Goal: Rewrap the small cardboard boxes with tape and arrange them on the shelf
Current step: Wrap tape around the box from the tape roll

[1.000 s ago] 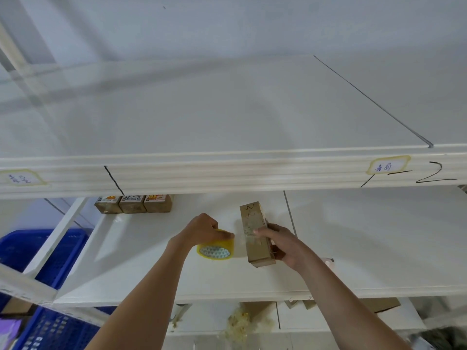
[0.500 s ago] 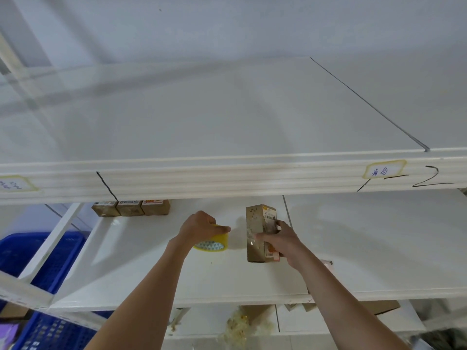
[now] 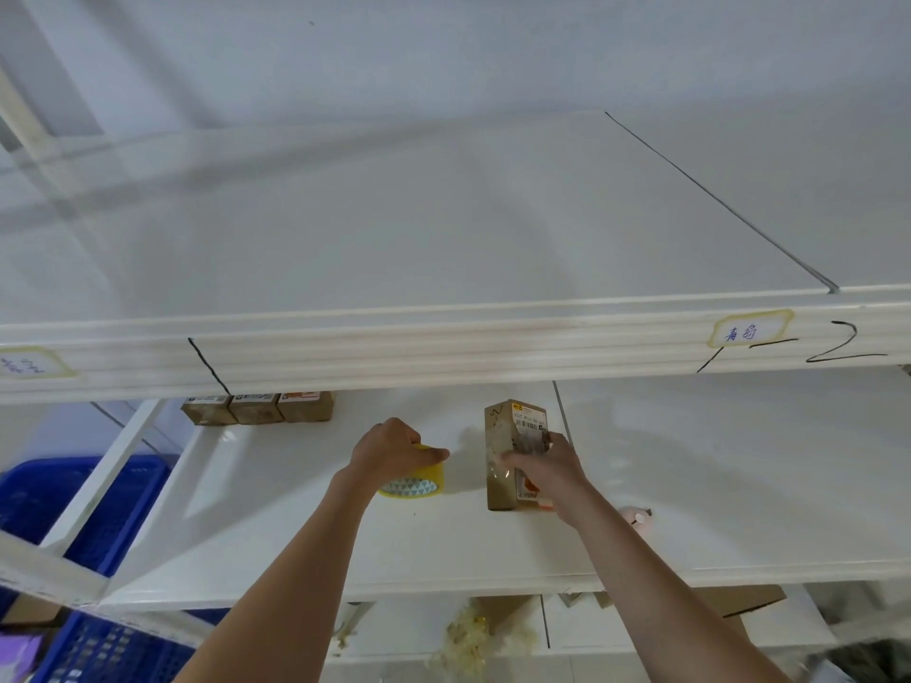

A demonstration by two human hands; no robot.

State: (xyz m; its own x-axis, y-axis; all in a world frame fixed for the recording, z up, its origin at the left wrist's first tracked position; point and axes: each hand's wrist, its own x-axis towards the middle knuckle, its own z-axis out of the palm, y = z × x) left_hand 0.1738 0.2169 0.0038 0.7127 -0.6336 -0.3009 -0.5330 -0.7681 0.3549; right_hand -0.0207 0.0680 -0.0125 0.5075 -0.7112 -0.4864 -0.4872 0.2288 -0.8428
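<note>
1. The left hand (image 3: 394, 448) reaches onto the white middle shelf (image 3: 296, 549), its fingers curled over the top of a yellow tape roll (image 3: 414, 480) that rests on the shelf surface; the thumb points toward 3 o'clock.
2. The right hand (image 3: 544, 468) grips a tall cardboard box (image 3: 512, 436), fingers wrapped across its front face and closed on it. The box stands upright on the shelf, just at 3 o'clock of the tape roll, with a bare gap between the two.
3. A white printed label with a barcode sits near the top of the box's right-hand face, and glossy clear tape shows over the front.
4. Three small cardboard boxes (image 3: 256, 409) stand side by side, touching, at 10 o'clock of the left hand, at the back of the same shelf and partly hidden by the upper shelf (image 3: 443, 347).
5. The upper shelf's front edge carries a handwritten tag (image 3: 749, 330) at 2 o'clock of the held box.
6. A blue plastic crate (image 3: 59, 510) sits at 8 o'clock, beyond the shelf frame.
7. A small pinkish object (image 3: 638, 520), too unclear to identify, lies on the shelf at 4 o'clock of the right hand.
</note>
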